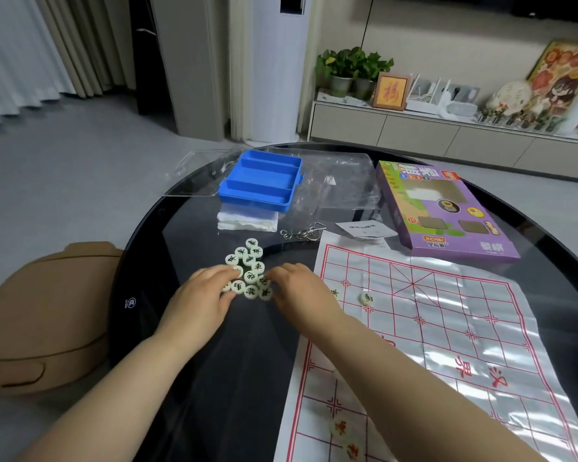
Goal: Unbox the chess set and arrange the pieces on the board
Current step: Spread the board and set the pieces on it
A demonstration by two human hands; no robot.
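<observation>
A pile of pale round chess pieces [249,268] with black characters lies on the dark round table [187,328]. My left hand [201,295] rests on the pile's left edge, fingertips touching pieces. My right hand [297,288] touches the pile's right edge with bent fingertips. Neither hand lifts a piece. The paper board [447,328] with red grid lines lies to the right. One black-marked piece [366,298] stands on it, and another is half hidden by my right wrist. Two red-marked pieces [340,426] sit near the board's near edge.
An empty blue tray [262,181] stands behind the pile on a white wad [247,221]. Clear plastic covers [341,185] lie beside it. A purple box [444,211], a paper slip [364,230] and a metal wire puzzle [301,232] lie beyond the board. A brown stool [47,311] stands at the left.
</observation>
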